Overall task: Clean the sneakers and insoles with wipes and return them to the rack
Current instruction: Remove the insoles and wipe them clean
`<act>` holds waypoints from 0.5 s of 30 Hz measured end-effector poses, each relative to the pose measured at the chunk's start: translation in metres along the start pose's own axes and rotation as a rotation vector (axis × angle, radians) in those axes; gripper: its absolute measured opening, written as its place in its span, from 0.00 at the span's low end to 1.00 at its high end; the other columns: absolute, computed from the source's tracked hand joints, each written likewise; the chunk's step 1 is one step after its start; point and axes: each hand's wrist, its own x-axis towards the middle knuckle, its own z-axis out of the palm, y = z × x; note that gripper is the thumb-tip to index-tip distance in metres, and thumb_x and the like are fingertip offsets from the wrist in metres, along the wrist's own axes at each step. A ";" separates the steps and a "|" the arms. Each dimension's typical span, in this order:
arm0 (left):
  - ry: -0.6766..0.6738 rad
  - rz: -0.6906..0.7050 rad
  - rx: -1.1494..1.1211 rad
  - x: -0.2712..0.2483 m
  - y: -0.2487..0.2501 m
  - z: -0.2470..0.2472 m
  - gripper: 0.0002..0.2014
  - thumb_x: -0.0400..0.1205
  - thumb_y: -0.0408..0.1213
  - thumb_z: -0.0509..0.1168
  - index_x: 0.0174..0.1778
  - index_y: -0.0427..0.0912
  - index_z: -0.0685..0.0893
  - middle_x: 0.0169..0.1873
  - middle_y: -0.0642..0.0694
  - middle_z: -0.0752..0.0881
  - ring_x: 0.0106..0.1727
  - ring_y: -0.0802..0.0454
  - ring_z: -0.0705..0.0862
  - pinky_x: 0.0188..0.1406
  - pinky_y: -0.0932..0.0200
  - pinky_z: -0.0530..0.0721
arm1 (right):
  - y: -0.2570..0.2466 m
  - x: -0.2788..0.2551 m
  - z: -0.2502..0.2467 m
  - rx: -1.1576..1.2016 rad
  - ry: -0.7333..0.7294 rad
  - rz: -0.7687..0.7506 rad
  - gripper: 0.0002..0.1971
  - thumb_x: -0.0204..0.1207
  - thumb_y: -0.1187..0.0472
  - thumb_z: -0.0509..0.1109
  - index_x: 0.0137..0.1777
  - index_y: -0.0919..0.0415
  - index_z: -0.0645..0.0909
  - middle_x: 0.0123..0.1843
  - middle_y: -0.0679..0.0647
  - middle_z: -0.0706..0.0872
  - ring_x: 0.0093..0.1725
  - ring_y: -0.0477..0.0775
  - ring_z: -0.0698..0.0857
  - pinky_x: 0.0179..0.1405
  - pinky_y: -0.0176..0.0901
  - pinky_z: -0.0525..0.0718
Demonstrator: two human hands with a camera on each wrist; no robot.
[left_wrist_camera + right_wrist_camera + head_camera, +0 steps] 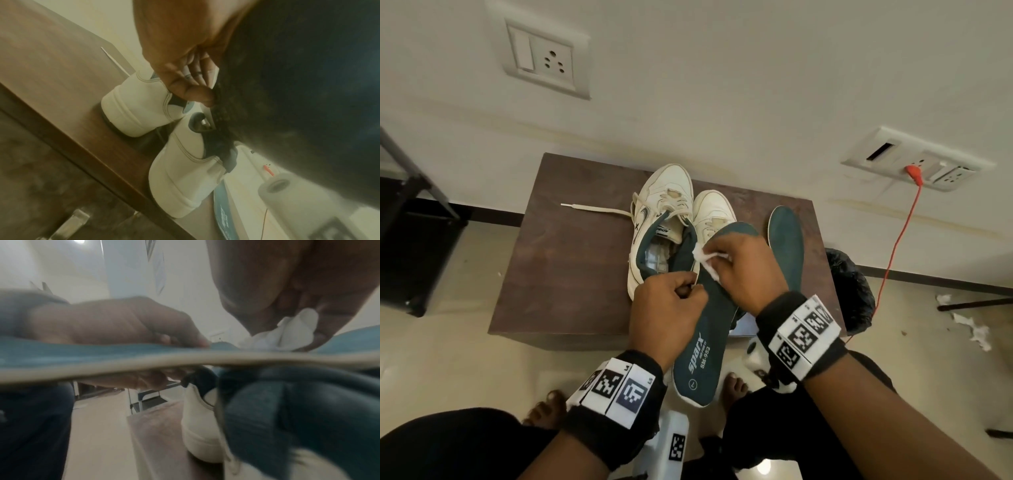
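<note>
Your left hand [666,305] gripped the long edge of a green insole [705,329], thumb on top and fingers curled under it, and held it in the air over the near edge of the worktop [571,260]. The heel end of the insole, with the printed brand name, pointed toward you, and the toe end pointed toward the wall. Your right hand [748,270] pinched a white wipe [705,260] and pressed it on the upper face of the insole, near its middle. In the right wrist view the wipe [287,334] lay crumpled between your fingers and the green face.

Two white sneakers stood side by side on the worktop, toes to the wall. The left sneaker [661,222] was open, with a loose lace [595,209] that lay stretched out to the left on the wood. The right sneaker [710,212] was partly hidden behind the insole and your right hand. A second insole [786,240] lay flat on the worktop to the right of the sneakers, green face up.

A black bag [849,284] stood on the floor at the right side of the worktop. Some crumpled white scraps [972,327] lay on the floor farther right.
</note>
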 end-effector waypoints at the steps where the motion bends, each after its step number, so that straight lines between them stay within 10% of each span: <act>1: -0.019 -0.007 0.010 0.000 -0.002 0.000 0.10 0.74 0.40 0.66 0.36 0.38 0.88 0.27 0.42 0.87 0.35 0.40 0.85 0.38 0.41 0.85 | -0.002 -0.005 0.001 0.017 -0.030 -0.038 0.09 0.73 0.66 0.70 0.51 0.61 0.89 0.49 0.55 0.90 0.50 0.55 0.87 0.50 0.50 0.84; 15: 0.040 -0.032 -0.007 0.001 0.001 0.001 0.04 0.77 0.33 0.70 0.41 0.41 0.91 0.31 0.48 0.90 0.37 0.49 0.88 0.45 0.46 0.88 | 0.033 0.022 -0.007 -0.110 0.094 0.222 0.12 0.76 0.68 0.66 0.56 0.63 0.87 0.54 0.59 0.89 0.53 0.58 0.87 0.59 0.49 0.83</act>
